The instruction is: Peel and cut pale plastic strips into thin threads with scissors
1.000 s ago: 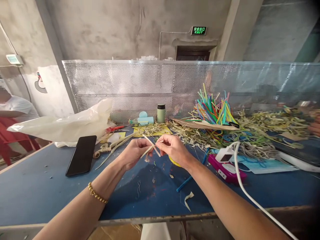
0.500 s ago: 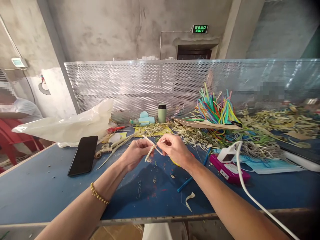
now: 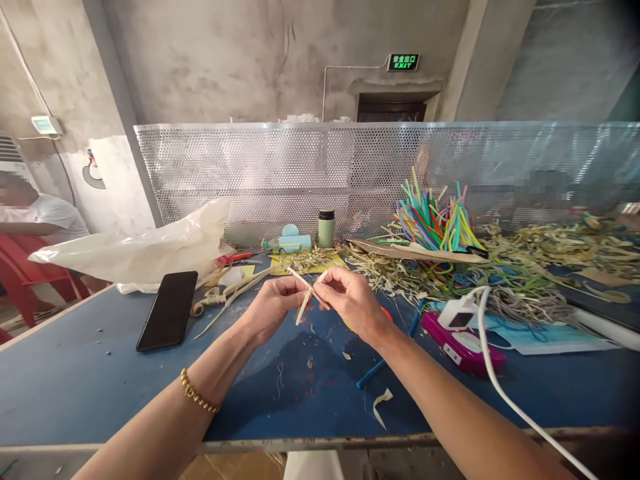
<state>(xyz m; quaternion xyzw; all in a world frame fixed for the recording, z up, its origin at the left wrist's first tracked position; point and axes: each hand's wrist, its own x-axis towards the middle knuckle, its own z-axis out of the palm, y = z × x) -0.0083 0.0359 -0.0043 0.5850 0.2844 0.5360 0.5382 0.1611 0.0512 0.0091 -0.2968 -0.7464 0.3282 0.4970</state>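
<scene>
My left hand (image 3: 277, 305) and my right hand (image 3: 349, 301) meet above the middle of the blue table (image 3: 240, 407). Between them are pale, flat strips (image 3: 301, 308) that look like dried plant fibre, crossing one another. The left fingers pinch the strips where they cross, and one end hangs down below. My right thumb and forefinger are closed on the strips from the other side. A gold bead bracelet is on my left wrist. Part of a yellow and red object is hidden behind my right hand.
A black phone (image 3: 168, 311) lies left, near a white plastic bag (image 3: 140, 257). Behind are dry strips (image 3: 320, 256), a green bottle (image 3: 326, 229) and coloured pipe cleaners (image 3: 435, 217). A magenta box (image 3: 467, 351) with a white cable and a blue stick (image 3: 371, 375) lie right.
The hands stay almost in place, still pinching the crossed strips. The right fingers and the strip ends have shifted slightly. The whole view has moved a little.
</scene>
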